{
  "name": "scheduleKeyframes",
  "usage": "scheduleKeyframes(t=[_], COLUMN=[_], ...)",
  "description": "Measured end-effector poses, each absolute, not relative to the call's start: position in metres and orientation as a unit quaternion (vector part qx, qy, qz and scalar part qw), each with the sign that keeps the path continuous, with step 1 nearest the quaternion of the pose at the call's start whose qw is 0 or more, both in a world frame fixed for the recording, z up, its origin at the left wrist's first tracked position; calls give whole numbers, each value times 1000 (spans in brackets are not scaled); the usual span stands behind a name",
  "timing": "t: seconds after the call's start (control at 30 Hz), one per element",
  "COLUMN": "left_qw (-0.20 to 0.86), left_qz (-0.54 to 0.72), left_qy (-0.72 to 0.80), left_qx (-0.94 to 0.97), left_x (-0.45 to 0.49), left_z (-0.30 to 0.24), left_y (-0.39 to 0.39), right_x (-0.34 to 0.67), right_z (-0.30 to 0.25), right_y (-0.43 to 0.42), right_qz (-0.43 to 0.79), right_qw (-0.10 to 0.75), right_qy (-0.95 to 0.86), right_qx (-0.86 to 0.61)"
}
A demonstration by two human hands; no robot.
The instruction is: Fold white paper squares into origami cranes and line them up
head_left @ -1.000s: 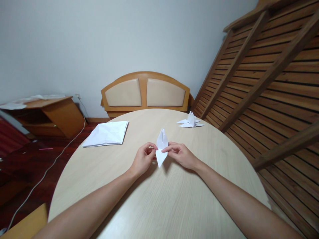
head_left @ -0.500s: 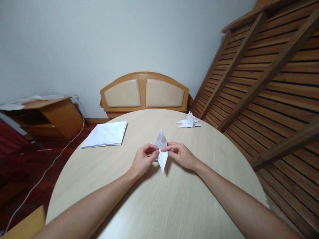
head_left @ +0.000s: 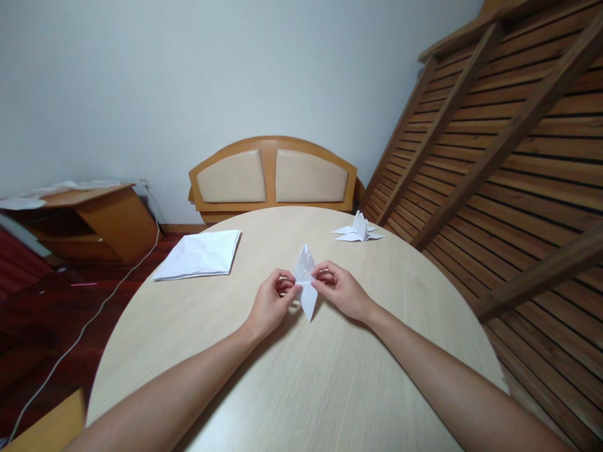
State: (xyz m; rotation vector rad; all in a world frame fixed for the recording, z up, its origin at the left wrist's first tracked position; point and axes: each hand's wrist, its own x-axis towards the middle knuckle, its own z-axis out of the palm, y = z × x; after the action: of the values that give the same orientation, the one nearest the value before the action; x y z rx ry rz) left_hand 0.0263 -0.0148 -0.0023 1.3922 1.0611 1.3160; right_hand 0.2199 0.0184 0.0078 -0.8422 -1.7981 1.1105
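Note:
A folded white paper, long and pointed at both ends, is held just over the middle of the round table. On its left edge my left hand pinches it between thumb and fingers. My right hand pinches the opposite edge at about the same height. The upper half shows open creased flaps; the lower half narrows to a point toward me. Folded white paper cranes stand together beyond my right hand. A stack of white paper sheets lies beyond my left hand.
The pale round table reaches toward a padded wooden headboard at the wall. Wooden slatted panels lean along the right. To the left are a low wooden cabinet and a white cable on the dark floor.
My right thumb and index finger have drawn back from the middle of the folded paper to its right edge. My left hand keeps its pinch, nearly in place.

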Motion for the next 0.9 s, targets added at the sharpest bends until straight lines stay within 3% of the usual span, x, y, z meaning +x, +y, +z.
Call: scheduleKeyframes(t=[0.43,0.9], left_qw=[472,338], left_qz=[537,508], left_qy=[414,444], left_qx=[563,656], left_x=[27,25], left_z=[2,8], left_y=[-18,-20], right_x=[220,219], right_z=[10,14], right_y=[16,18], right_qz=[402,369], right_qw=[458,443], right_qy=[-724,-750], right_qx=[-323,-324])
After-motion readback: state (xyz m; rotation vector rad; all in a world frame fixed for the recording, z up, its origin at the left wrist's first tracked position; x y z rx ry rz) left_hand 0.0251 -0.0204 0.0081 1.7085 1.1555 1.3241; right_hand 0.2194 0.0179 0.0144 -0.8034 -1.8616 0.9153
